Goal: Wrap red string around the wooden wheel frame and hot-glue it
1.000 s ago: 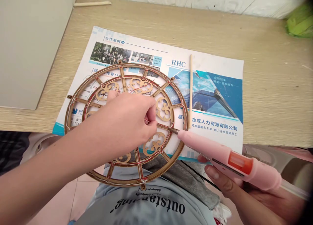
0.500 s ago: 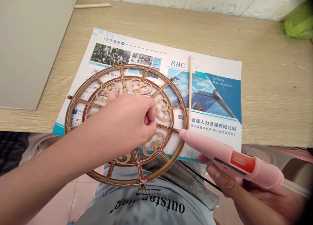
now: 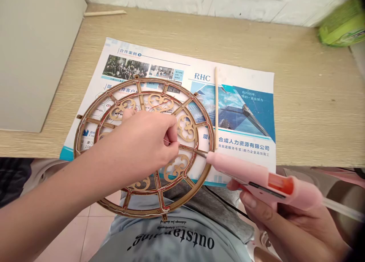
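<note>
A round brass-coloured frame [image 3: 210,140] with spokes and scrollwork lies partly on a printed brochure [image 3: 245,102] and juts over the table edge toward my lap. Thin red and white wires run along its channels. Over its middle, my left hand [image 3: 152,136] pinches a thin wire [image 3: 168,141] between thumb and finger. My right hand [image 3: 265,212] grips a pink hot glue gun [image 3: 242,169] with a clear glue stick [image 3: 342,208] out of its back. The nozzle points at the inner ring, at a spoke's end; whether it touches I cannot tell.
A thin pale stick [image 3: 216,106] lies across the brochure, another pale stick [image 3: 105,13] by the wall. A grey panel [image 3: 37,60] covers the table's left side. At the back right stands a green package [image 3: 342,24]. A black cable [image 3: 225,203] hangs below the table edge.
The whole view has shifted slightly, so everything on the table appears a little left. Both hands keep nearly the same hold and place against the frame.
</note>
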Motion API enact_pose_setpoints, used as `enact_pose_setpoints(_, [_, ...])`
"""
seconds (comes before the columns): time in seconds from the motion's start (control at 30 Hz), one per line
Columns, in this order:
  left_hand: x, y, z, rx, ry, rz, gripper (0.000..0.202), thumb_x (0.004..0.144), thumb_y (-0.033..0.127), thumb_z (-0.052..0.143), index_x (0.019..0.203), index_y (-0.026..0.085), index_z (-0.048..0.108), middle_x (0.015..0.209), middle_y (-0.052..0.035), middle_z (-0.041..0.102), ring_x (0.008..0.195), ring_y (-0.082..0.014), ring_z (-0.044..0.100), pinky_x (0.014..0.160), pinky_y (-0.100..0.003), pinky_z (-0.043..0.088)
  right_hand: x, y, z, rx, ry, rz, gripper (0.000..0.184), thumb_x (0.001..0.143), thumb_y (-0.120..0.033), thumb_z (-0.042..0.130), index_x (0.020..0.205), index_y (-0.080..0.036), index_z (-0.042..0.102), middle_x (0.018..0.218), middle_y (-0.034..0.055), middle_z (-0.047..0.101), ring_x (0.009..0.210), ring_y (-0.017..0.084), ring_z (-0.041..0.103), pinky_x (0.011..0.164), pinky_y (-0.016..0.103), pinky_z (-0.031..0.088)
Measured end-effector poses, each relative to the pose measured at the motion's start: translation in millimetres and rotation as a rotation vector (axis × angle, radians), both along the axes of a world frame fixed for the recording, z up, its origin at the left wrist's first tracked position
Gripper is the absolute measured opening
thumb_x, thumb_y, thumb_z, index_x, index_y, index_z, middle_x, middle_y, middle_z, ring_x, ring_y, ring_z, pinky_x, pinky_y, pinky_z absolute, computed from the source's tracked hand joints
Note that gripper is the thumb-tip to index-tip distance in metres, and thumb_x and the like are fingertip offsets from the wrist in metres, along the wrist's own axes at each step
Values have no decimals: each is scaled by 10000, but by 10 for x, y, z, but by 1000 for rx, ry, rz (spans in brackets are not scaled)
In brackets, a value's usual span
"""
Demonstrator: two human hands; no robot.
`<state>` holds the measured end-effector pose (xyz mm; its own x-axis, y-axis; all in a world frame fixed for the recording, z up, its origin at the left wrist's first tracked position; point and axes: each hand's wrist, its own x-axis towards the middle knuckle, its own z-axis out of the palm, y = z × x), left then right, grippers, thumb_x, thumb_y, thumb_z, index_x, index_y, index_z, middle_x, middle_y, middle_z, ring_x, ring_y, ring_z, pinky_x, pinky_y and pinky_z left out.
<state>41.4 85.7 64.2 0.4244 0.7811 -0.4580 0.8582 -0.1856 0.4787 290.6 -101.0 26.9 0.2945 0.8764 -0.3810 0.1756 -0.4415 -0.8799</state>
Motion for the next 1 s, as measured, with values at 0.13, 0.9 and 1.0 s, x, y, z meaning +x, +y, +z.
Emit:
enact_pose_setpoints(0.13, [15,8,-7,-1,-13,16,122,815,254,659,693,262,669,560,92,658,572,-115,517,735,-359,275,64,129,-9,-38,144,-38,292,893,-467,904,1057,-228,866,703,39,650,522,85,464,444,181,401])
enact_pose_setpoints(0.9, [35,25,-31,17,-5,26,146,806,218,676,666,258,662,568,90,657,590,-116,493,807,-376,292,20,272,-35,-6,200,-20,228,849,-471,933,952,-274,883,643,40,589,485,66,367,433,180,291])
enact_pose_setpoints(1.0, [26,14,-47,23,-26,17,146,810,228,662,668,261,658,551,96,645,565,-114,484,796,-374,295,32,251,-59,4,181,-19,222,860,-450,930,1004,-290,875,674,34,606,516,73,385,449,182,318])
